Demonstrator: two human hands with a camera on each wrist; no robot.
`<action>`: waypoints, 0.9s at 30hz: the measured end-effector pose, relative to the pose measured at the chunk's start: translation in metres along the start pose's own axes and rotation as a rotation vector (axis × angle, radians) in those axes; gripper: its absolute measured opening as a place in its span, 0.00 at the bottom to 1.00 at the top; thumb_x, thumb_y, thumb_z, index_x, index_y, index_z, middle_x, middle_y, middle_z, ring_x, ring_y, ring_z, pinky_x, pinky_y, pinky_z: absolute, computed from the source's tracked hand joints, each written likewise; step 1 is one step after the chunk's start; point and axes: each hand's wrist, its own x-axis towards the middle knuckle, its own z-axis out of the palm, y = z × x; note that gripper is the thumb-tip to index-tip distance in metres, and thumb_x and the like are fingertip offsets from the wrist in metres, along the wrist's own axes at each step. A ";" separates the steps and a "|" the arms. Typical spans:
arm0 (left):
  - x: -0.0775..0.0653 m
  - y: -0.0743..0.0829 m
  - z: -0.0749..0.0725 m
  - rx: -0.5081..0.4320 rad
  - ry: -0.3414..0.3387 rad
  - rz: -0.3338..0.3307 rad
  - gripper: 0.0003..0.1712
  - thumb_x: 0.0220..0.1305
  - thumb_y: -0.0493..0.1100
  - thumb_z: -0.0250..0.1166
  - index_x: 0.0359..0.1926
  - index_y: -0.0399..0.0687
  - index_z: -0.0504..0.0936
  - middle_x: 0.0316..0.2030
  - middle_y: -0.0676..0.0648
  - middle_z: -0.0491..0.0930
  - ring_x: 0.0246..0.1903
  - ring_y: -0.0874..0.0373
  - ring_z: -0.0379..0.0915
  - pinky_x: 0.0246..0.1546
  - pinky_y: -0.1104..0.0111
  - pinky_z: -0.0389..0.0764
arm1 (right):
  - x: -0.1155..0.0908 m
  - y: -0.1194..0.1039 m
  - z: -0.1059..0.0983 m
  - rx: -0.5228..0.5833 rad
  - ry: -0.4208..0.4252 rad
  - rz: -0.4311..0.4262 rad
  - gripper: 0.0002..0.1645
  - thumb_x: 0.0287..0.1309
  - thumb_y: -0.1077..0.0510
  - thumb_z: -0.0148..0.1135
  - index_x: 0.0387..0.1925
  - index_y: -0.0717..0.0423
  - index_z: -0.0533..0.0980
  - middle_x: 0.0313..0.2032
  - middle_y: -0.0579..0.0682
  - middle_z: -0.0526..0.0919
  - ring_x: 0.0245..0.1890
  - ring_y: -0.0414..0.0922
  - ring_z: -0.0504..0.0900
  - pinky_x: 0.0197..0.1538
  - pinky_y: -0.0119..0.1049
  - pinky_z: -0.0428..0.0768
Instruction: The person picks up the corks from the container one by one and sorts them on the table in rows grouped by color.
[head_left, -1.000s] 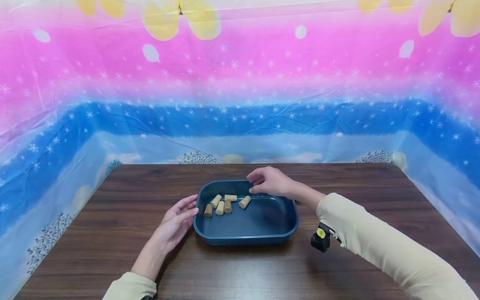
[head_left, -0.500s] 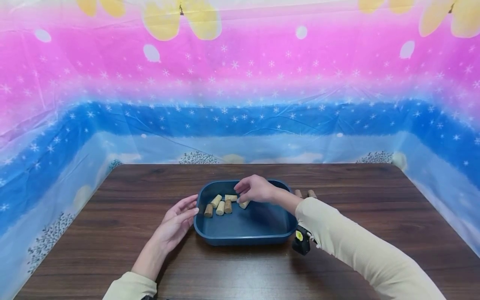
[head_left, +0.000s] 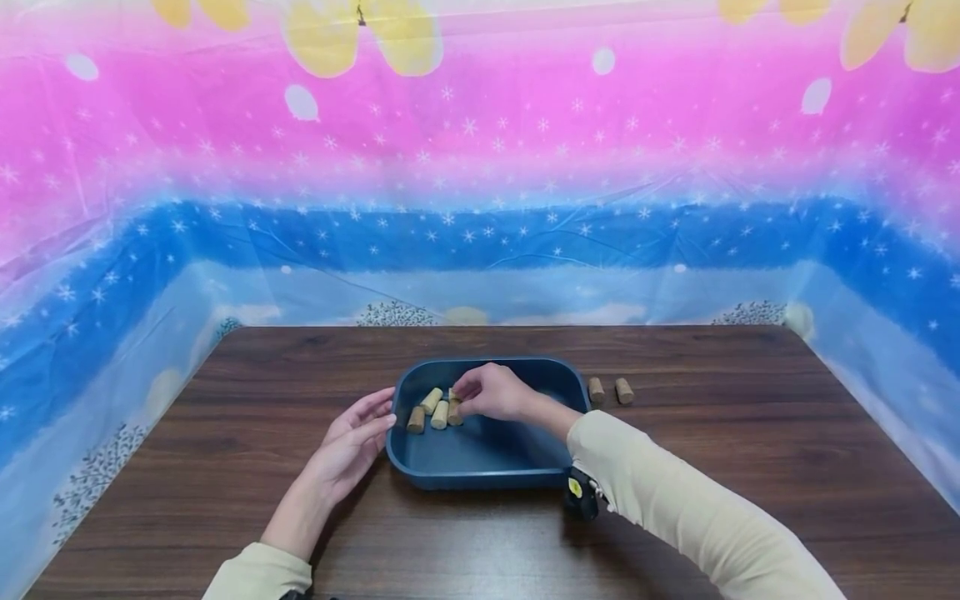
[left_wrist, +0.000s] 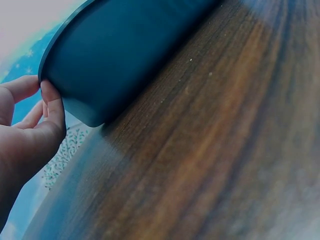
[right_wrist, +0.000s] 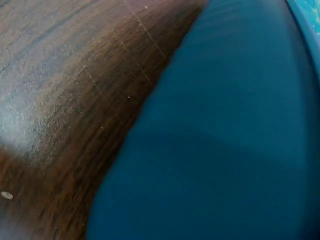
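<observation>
It's all around the dark blue tray (head_left: 480,480) on the worktop (head_left: 480,542), its rim our clock: at nine o'clock the left hand (head_left: 352,442) touches the edge, thumb and fingers loosely extended! The right hand (head_left: 495,392) is inside, fingertips aimed between nine and ten, right down among the corks (head_left: 439,415); whether they pinch one, I cannot tell, because the hand hides part of the bunch. Those corks lie grouped towards nine and ten, some pale, some browner. A cream sleeve (head_left: 667,483) crosses the rim near three, and just beyond, between two and three, two brown corks (head_left: 596,390) sit apart on the worktop. Behind, at twelve, hangs a snowflake-patterned backdrop (head_left: 480,242).
</observation>
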 end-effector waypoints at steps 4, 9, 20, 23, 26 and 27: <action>0.000 0.000 0.000 0.003 0.000 0.002 0.31 0.68 0.30 0.54 0.70 0.33 0.57 0.55 0.42 0.67 0.51 0.57 0.69 0.53 0.71 0.73 | 0.002 0.000 0.003 -0.036 0.011 -0.009 0.18 0.55 0.62 0.69 0.48 0.64 0.80 0.42 0.52 0.84 0.43 0.45 0.82 0.44 0.32 0.80; 0.001 0.000 -0.001 0.000 0.003 0.001 0.31 0.68 0.30 0.55 0.70 0.33 0.57 0.55 0.42 0.67 0.51 0.57 0.70 0.55 0.70 0.73 | 0.004 -0.001 0.007 -0.086 0.006 0.032 0.18 0.53 0.59 0.72 0.46 0.60 0.81 0.40 0.49 0.84 0.42 0.44 0.81 0.44 0.33 0.79; 0.000 0.000 -0.002 -0.003 0.007 -0.012 0.31 0.69 0.30 0.55 0.70 0.33 0.57 0.54 0.42 0.68 0.51 0.58 0.71 0.55 0.69 0.73 | 0.003 -0.001 0.014 -0.170 0.015 0.053 0.19 0.50 0.57 0.74 0.45 0.58 0.83 0.39 0.48 0.84 0.42 0.43 0.80 0.44 0.34 0.78; 0.000 0.000 -0.001 -0.003 0.006 -0.014 0.31 0.69 0.30 0.55 0.70 0.33 0.57 0.54 0.43 0.68 0.50 0.58 0.71 0.55 0.69 0.73 | 0.002 0.000 0.014 -0.175 0.018 0.056 0.18 0.50 0.57 0.75 0.44 0.57 0.83 0.39 0.47 0.84 0.41 0.43 0.80 0.44 0.33 0.78; 0.000 0.001 0.000 -0.005 0.003 -0.014 0.31 0.68 0.31 0.55 0.70 0.33 0.57 0.54 0.43 0.68 0.50 0.58 0.71 0.55 0.69 0.73 | 0.003 0.001 0.014 -0.167 0.019 0.064 0.18 0.49 0.57 0.75 0.43 0.56 0.83 0.39 0.46 0.84 0.41 0.42 0.80 0.43 0.33 0.78; 0.000 0.001 0.000 -0.006 0.002 -0.013 0.31 0.69 0.31 0.55 0.70 0.33 0.57 0.54 0.43 0.68 0.50 0.58 0.71 0.55 0.69 0.73 | 0.003 0.001 0.014 -0.166 0.020 0.064 0.18 0.49 0.56 0.75 0.43 0.56 0.83 0.39 0.46 0.84 0.40 0.42 0.80 0.43 0.33 0.78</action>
